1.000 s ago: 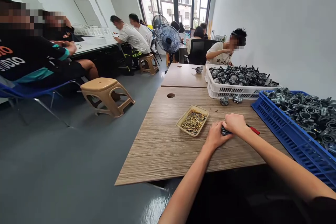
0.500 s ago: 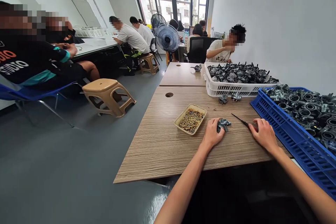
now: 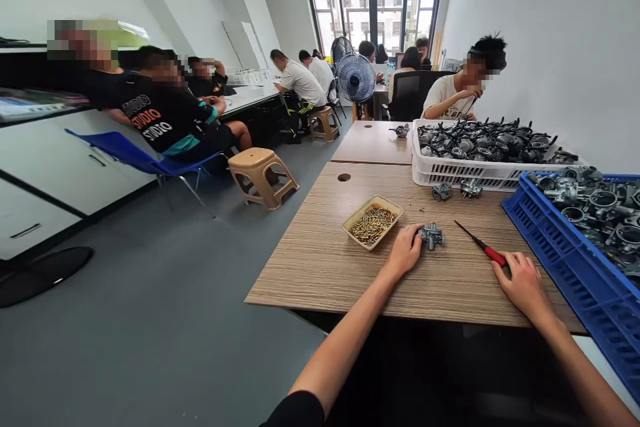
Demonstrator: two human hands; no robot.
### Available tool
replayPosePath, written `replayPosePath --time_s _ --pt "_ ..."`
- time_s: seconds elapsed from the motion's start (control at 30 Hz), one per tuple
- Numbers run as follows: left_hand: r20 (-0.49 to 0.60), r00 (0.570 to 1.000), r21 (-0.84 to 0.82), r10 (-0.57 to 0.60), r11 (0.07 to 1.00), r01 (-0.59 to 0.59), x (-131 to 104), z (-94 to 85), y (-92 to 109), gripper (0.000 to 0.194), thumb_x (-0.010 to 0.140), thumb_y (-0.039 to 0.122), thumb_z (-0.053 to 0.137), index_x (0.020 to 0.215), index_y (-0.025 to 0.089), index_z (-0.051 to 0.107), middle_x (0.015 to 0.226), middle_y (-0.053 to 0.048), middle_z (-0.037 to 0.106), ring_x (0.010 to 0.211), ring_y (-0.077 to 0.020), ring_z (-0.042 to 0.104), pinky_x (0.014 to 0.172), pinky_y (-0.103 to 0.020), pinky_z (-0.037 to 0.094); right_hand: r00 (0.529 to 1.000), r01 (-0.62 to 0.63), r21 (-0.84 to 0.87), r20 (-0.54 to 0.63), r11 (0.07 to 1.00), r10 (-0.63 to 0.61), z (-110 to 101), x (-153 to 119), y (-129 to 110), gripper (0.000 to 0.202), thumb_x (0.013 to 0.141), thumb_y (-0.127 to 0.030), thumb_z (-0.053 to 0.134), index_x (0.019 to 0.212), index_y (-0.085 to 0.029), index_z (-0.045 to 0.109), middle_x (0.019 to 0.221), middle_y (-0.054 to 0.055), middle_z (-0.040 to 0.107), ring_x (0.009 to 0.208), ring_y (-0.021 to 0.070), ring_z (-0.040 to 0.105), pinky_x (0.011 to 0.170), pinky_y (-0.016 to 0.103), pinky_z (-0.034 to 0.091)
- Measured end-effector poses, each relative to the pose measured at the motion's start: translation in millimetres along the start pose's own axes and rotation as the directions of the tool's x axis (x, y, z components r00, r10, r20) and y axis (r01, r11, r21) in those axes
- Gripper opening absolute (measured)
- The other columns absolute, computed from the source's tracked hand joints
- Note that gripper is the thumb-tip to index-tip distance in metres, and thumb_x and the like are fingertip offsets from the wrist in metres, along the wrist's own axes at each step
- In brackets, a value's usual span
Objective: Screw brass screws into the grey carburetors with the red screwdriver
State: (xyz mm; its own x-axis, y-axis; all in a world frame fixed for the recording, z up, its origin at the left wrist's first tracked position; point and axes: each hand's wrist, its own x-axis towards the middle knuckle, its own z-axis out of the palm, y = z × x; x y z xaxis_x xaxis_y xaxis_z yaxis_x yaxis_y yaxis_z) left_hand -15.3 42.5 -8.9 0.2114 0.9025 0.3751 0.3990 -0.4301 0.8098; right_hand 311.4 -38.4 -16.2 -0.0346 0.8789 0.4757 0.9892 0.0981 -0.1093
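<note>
On the wood-grain table (image 3: pixel 310 260) lies a grey metal part (image 3: pixel 432 235), with several stubs sticking out. My left hand (image 3: pixel 406 250) rests at its left side, fingers closed against its edge. To the right, my right hand (image 3: pixel 523 280) lies on the table with its fingers round the end of a red-handled screwdriver (image 3: pixel 494 255), whose dark shaft points up and left. Left of my left hand stands a shallow cream tray (image 3: pixel 349 227) full of small brass-coloured pieces.
A blue crate (image 3: pixel 555 250) of metal parts stands at the right edge. Behind it is a white crate (image 3: pixel 440 173) of dark parts, two loose parts before it. A person (image 3: pixel 447 97) sits beyond; others sit left, near a tan stool (image 3: pixel 265 180).
The view has swung left. My left hand has shifted off the metal part to its left side, leaving more of it uncovered. More of the screwdriver's red handle shows.
</note>
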Motion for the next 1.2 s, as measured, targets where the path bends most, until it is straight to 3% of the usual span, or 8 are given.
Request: replayPosePath --time_s 0.2,0.3,0.47,0.53,0.6,0.7,0.73,1.2 --pt "0.004 1.000 0.074 -0.007 0.997 0.007 -2.4 -1.9 6.0 0.037 0.103 0.017 0.044 0.132 0.019 0.067 0.134 -0.011 0.073 0.128 -0.0250 0.066 0.119 -0.046 0.050 1.000 -0.009 0.012 0.028 1.000 0.009 -4.1 0.3 -5.9 0.035 0.103 -0.043 0.044 0.115 -0.020 0.068 0.107 0.014 0.070 0.096 0.0319 0.063 0.085 0.044 0.049" --pt "-0.037 0.998 0.198 0.055 0.979 -0.047 -11.8 -7.5 16.6 0.041 0.103 0.018 0.045 0.140 0.018 0.062 0.143 -0.013 0.067 0.136 -0.0271 0.059 0.122 -0.049 0.046 0.998 -0.021 0.014 0.056 1.000 0.020 -6.4 0.8 -9.1 0.035 0.104 -0.042 0.044 0.116 -0.020 0.068 0.107 0.013 0.070 0.096 0.0311 0.063 0.084 0.043 0.048" --pt "0.027 0.970 0.404 0.241 0.885 -0.232 -19.1 -53.6 38.7 0.037 0.104 0.025 0.050 0.139 0.018 0.062 0.139 -0.014 0.067 0.133 -0.0273 0.058 0.120 -0.045 0.045 0.996 -0.035 -0.026 0.081 0.999 0.037 -7.9 0.9 -13.6 0.032 0.104 -0.039 0.044 0.114 -0.019 0.067 0.107 0.013 0.069 0.098 0.0308 0.062 0.083 0.042 0.046" --pt "0.087 0.981 0.501 0.174 0.844 -0.194 -11.6 -82.4 40.5 0.028 0.103 0.024 0.051 0.124 0.020 0.068 0.124 -0.012 0.072 0.122 -0.0271 0.064 0.111 -0.042 0.051 0.996 -0.030 -0.034 0.087 0.999 0.033 -8.6 0.7 -14.9 0.030 0.104 -0.038 0.045 0.112 -0.019 0.067 0.106 0.014 0.068 0.098 0.0308 0.061 0.083 0.042 0.045" --pt "0.148 0.989 0.617 0.015 0.780 -0.104 -0.5 -109.9 36.5 0.020 0.100 0.021 0.053 0.110 0.020 0.071 0.113 -0.011 0.074 0.111 -0.0262 0.068 0.100 -0.038 0.054 0.995 -0.025 -0.034 0.093 0.999 0.028 -9.3 0.6 -15.9 0.028 0.105 -0.037 0.046 0.110 -0.019 0.066 0.105 0.013 0.068 0.097 0.0305 0.061 0.082 0.042 0.044" --pt "0.236 0.933 0.789 -0.272 0.614 -0.020 13.5 -138.7 25.1 0.014 0.095 0.017 0.059 0.097 0.021 0.072 0.104 -0.009 0.076 0.104 -0.0251 0.070 0.087 -0.032 0.054 0.994 -0.024 -0.029 0.104 0.999 0.027 -9.7 0.1 -16.6 0.025 0.106 -0.034 0.046 0.110 -0.018 0.066 0.104 0.012 0.067 0.096 0.0297 0.060 0.081 0.041 0.042" --pt "0.240 0.920 0.811 -0.310 0.585 -0.014 16.3 -143.9 21.4 0.014 0.093 0.015 0.060 0.096 0.021 0.072 0.104 -0.008 0.077 0.102 -0.0248 0.071 0.084 -0.031 0.053 0.994 -0.027 -0.027 0.106 0.999 0.030 -9.5 -0.2 -16.7 0.024 0.106 -0.033 0.047 0.110 -0.018 0.065 0.104 0.012 0.067 0.096 0.0296 0.060 0.081 0.040 0.042" --pt "0.295 0.887 0.852 -0.356 0.517 -0.075 24.1 -148.2 7.6 0.006 0.095 0.025 0.065 0.097 0.024 0.071 0.107 -0.006 0.079 0.102 -0.0246 0.073 0.075 -0.028 0.048 0.991 -0.041 -0.007 0.127 0.999 0.041 -7.3 -1.2 -18.1 0.023 0.106 -0.033 0.050 0.108 -0.017 0.066 0.105 0.014 0.066 0.099 0.0294 0.058 0.081 0.039 0.039"
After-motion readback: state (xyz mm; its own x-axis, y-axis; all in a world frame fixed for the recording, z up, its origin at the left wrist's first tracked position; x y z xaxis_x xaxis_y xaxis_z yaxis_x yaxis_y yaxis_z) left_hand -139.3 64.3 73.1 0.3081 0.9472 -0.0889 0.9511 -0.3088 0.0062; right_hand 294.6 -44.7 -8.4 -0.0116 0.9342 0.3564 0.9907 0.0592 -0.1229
